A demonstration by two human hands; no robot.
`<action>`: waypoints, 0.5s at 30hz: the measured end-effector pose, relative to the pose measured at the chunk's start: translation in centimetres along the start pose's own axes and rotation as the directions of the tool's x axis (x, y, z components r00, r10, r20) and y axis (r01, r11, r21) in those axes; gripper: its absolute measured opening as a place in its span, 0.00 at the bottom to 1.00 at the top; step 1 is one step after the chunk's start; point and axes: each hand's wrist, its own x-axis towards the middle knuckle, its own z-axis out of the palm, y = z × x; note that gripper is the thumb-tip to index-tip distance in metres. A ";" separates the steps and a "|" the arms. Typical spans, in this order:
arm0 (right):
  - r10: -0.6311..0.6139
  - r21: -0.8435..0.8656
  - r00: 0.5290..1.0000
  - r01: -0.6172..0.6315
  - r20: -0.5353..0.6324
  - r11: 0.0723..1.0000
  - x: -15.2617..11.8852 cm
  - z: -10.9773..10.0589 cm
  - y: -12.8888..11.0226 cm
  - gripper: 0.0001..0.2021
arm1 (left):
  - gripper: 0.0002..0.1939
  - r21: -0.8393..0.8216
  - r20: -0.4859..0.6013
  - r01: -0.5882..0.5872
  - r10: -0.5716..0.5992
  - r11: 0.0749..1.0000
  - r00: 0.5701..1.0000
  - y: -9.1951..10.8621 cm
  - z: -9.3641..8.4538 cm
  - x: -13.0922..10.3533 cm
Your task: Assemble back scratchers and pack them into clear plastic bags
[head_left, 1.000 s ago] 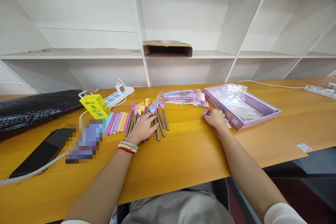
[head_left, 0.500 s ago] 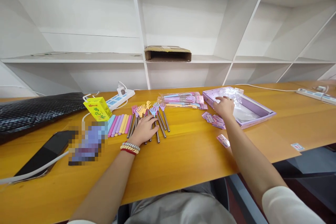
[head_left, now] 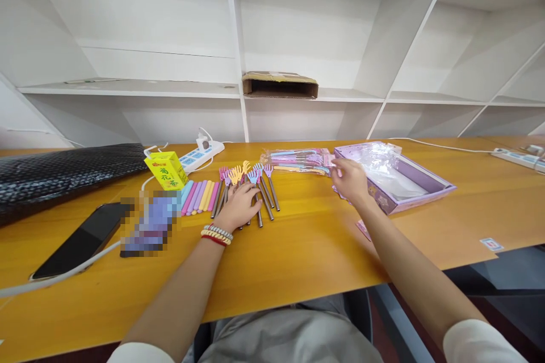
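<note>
The left hand lies palm down with its fingers loosely spread and draped across a cluster of claw-headed metal rods, not curled around any of them; the pink, purple, yellow and blue claws fan out just beyond the fingertips, while the bare rod ends show to either side of the fingers and in front of them. Just left of those fingers, a row of pastel tubes lies side by side on the table, with the yellow carton behind it. The right hand is well apart, its thumb and fingers bent and drawn near each other at the right end of the plastic-wrapped packs, which stretch leftward from the fingertips; at this angle I cannot tell whether they grip a pack or only hover beside it. Below those fingers, small purple cards peek out, partly covered by the hand, and the purple box sits just right of them, clear film inside.
</note>
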 end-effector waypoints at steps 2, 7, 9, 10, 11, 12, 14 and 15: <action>-0.221 0.161 0.975 0.216 0.013 0.963 -1.2 0.5 -2.9 0.15 | 0.18 0.013 -0.075 -0.023 0.024 1.000 0.997 0.8 -0.7 -0.2; -0.626 0.468 0.757 0.491 0.187 0.734 -4.2 2.0 -9.0 0.17 | 0.27 -0.050 -0.055 -0.116 0.113 0.992 0.992 3.0 -1.7 -0.8; -0.684 0.533 0.695 0.501 0.223 0.682 -4.9 2.5 -10.1 0.17 | 0.24 -0.089 0.001 -0.155 0.155 0.984 0.988 3.4 -1.6 -1.0; -0.700 0.555 0.679 0.502 0.224 0.664 -5.1 2.7 -10.4 0.17 | 0.20 -0.106 0.023 -0.174 0.178 0.979 0.984 3.4 -1.4 -1.0; -0.709 0.574 0.671 0.501 0.216 0.648 -5.3 2.9 -10.4 0.19 | 0.15 -0.119 0.034 -0.192 0.198 0.974 0.980 3.4 -1.3 -1.0; -0.711 0.590 0.674 0.496 0.201 0.637 -5.3 3.1 -10.2 0.21 | 0.12 -0.129 0.033 -0.207 0.213 0.970 0.976 3.3 -1.2 -1.0; -0.685 0.610 0.709 0.472 0.166 0.637 -5.2 3.5 -9.4 0.26 | 0.09 -0.141 0.007 -0.226 0.229 0.964 0.973 3.1 -1.1 -0.9; -0.653 0.610 0.743 0.450 0.151 0.653 -5.1 3.8 -8.8 0.28 | 0.09 -0.144 -0.015 -0.231 0.231 0.962 0.973 3.0 -1.1 -0.9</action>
